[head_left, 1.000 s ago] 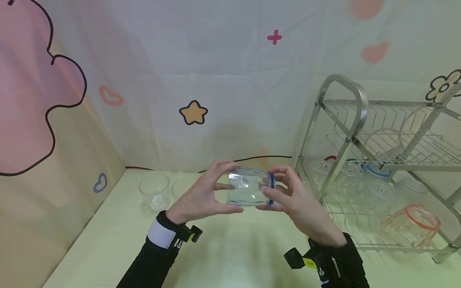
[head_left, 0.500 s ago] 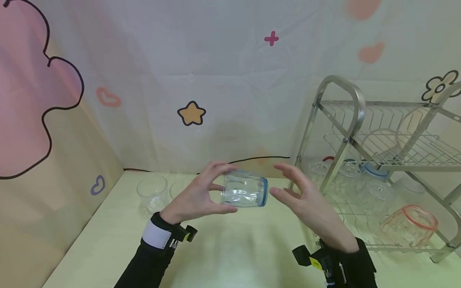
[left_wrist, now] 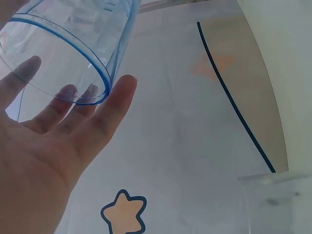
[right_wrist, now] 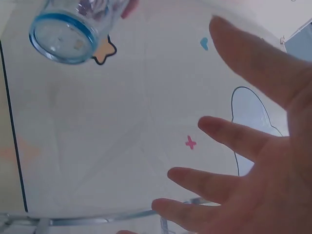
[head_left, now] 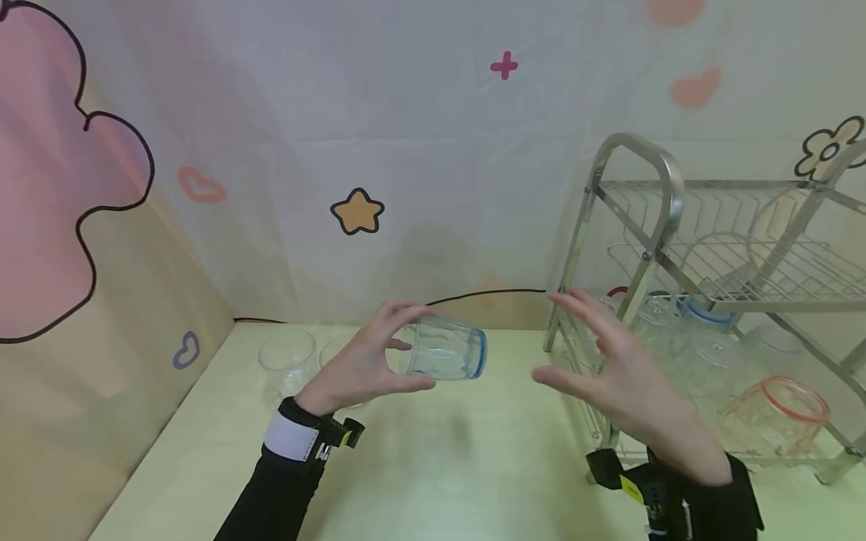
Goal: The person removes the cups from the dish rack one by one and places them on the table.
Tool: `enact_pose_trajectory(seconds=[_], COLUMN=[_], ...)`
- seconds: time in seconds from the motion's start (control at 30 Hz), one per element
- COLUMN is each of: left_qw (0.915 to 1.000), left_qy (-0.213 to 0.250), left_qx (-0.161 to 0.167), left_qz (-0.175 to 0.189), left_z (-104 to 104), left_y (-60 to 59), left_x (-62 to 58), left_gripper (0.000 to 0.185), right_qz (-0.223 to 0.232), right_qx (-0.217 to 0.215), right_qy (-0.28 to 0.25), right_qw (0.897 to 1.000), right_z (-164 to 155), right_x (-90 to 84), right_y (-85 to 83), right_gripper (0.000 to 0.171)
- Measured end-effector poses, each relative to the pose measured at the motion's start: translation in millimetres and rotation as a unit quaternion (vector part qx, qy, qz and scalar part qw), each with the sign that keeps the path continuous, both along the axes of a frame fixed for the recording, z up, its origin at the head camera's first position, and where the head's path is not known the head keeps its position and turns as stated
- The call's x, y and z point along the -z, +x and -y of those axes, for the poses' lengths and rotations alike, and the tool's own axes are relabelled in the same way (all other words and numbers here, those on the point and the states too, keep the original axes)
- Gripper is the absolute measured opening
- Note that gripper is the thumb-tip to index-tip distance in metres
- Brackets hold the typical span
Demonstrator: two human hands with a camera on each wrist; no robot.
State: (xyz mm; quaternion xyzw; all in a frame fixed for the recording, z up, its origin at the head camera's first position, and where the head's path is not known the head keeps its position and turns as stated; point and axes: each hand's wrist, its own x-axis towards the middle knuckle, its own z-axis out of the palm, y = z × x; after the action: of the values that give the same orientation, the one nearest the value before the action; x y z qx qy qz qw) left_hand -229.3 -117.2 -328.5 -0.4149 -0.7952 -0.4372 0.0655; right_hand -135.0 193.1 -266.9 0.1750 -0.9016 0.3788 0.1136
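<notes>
A clear glass tumbler (head_left: 443,349) with a blue-tinted base lies sideways in the air above the table. My left hand (head_left: 368,361) grips it around the mouth end, thumb below and fingers above. In the left wrist view the glass (left_wrist: 73,44) shows its wide rim close to the palm, with the fingertips along it. My right hand (head_left: 622,383) is spread apart from the glass, to its right, in front of the rack. The right wrist view shows that hand (right_wrist: 234,161) with its fingers extended and the blue base of the glass (right_wrist: 63,39) beyond.
A two-tier metal dish rack (head_left: 663,195) stands at the right. Its lower tier holds several glasses and mugs, among them an orange-rimmed glass (head_left: 778,417); clear dishes sit on the upper tier. Two clear glasses stand at the table's back left, one of them a tumbler (head_left: 287,361) partly beside my left hand.
My right hand has let go of the glass's base end and moved right, its fingers spreading. My left hand still holds the glass, which has shifted slightly left.
</notes>
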Motion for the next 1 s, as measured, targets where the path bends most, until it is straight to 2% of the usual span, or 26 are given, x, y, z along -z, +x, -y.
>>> enact_pose_trajectory(seconds=[0.2,0.33,0.5,0.67,0.87,1.0], left_qw=[0.9993,0.9978,0.9946,0.9907,0.9850,0.9792], left_qy=[-0.020,-0.045,-0.075,-0.105,-0.137,-0.163], left_qx=[-0.024,-0.045,-0.068,-0.079,-0.092,-0.100], left_qz=[-0.018,-0.016,-0.023,-0.036,-0.051,-0.068], left_z=[5.9,6.4,6.4,6.8,6.2,3.7], left_y=[-3.8,-7.7,-12.8,-15.2,-15.6,-15.4], left_x=[2.7,9.3,15.3,17.3,21.6,24.4], left_gripper=[0.083,0.082,0.082,0.079,0.077,0.077], right_qz=[0.013,0.016,0.014,0.038,0.064,0.088], right_qx=[-0.004,-0.004,0.021,0.052,0.092,0.112], right_qy=[0.047,0.047,0.071,0.099,0.154,0.160], right_qw=[0.999,0.999,0.997,0.993,0.982,0.977], right_z=[-16.3,-27.9,-38.5,-57.0,-78.7,-90.0], right_x=[-3.5,-4.1,-6.7,-4.4,-3.2,-0.6], right_y=[6.2,12.8,18.8,21.3,14.4,10.8], right_gripper=[0.089,0.076,0.064,0.067,0.077,0.082])
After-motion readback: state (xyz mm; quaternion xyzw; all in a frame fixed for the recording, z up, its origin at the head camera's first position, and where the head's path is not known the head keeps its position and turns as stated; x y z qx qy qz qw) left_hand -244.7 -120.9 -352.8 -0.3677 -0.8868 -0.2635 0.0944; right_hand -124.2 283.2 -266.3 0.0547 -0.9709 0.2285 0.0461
